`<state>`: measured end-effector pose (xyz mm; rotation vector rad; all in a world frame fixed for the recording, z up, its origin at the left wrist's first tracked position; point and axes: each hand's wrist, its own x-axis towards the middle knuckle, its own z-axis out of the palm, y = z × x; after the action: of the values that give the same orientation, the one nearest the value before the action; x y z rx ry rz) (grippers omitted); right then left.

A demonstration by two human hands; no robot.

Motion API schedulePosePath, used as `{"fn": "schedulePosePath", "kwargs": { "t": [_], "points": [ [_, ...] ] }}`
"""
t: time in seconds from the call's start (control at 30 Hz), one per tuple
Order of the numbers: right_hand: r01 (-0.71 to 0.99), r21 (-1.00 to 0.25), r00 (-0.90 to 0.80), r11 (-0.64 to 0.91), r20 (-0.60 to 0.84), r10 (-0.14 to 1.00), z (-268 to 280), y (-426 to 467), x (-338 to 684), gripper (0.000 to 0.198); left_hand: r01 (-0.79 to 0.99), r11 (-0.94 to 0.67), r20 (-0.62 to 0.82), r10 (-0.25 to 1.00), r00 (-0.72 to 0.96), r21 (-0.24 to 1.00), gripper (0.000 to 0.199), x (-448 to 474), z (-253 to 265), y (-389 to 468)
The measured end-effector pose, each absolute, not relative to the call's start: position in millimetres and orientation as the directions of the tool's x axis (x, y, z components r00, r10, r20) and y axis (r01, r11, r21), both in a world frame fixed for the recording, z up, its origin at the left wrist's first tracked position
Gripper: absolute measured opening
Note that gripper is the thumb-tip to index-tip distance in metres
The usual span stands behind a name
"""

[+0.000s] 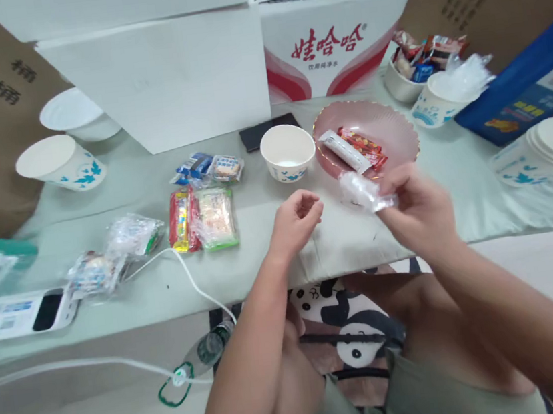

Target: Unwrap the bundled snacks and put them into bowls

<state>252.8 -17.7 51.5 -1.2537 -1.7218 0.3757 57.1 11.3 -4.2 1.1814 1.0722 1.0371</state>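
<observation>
My right hand (415,207) pinches a crumpled clear plastic wrapper (368,190) just over the near rim of a pink fluted plate (394,118). On that plate lie a white stick packet (345,151) and red snack packets (367,145). To the left, my left hand (297,223) hovers over the cloth with its fingers curled in, and nothing shows in it. A white paper cup (288,152) with blue leaf prints stands upright just beyond it. The wrapper and right fingers are slightly blurred.
Wrapped snacks (202,219) lie left of the cup, and a black phone-like slab (267,131) behind it. White boxes (200,75) line the back. Stacked paper cups (542,151) and a snack-filled bowl (405,80) are at right. A white cable (195,281) crosses the front edge.
</observation>
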Motion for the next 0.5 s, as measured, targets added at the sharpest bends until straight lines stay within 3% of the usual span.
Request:
{"fn": "schedulePosePath", "kwargs": {
  "t": [0.07, 0.17, 0.27, 0.37, 0.5],
  "points": [
    [0.643, -0.570, -0.140, 0.511, 0.568, 0.811, 75.0, 13.3, 238.9, 0.014, -0.034, 0.082, -0.076, 0.985, 0.155, 0.996, 0.014, 53.2, -3.7, 13.5],
    [0.705, -0.415, -0.334, 0.575, 0.520, 0.786, 90.6, 76.8, 207.4, 0.019, 0.007, 0.057, -0.057, 0.991, 0.122, 0.998, 0.009, 49.3, -4.4, 16.0],
    [0.765, -0.293, -0.529, 0.573, 0.221, 0.819, 84.7, 138.2, 180.2, 0.026, 0.030, 0.045, -0.048, 0.994, 0.096, 0.999, 0.007, 46.1, -5.0, 16.6],
    [0.769, -0.224, -0.625, 0.598, -0.070, 0.778, 84.2, 170.3, 165.6, 0.026, 0.000, 0.044, -0.044, 0.995, 0.085, 0.999, 0.008, 42.0, -4.0, 15.4],
    [0.754, -0.089, -0.656, 0.651, -0.128, 0.743, 116.0, 156.8, 135.7, 0.009, 0.002, 0.048, -0.048, 0.998, 0.047, 0.999, 0.010, 36.3, -1.1, 14.5]
  ]
}}
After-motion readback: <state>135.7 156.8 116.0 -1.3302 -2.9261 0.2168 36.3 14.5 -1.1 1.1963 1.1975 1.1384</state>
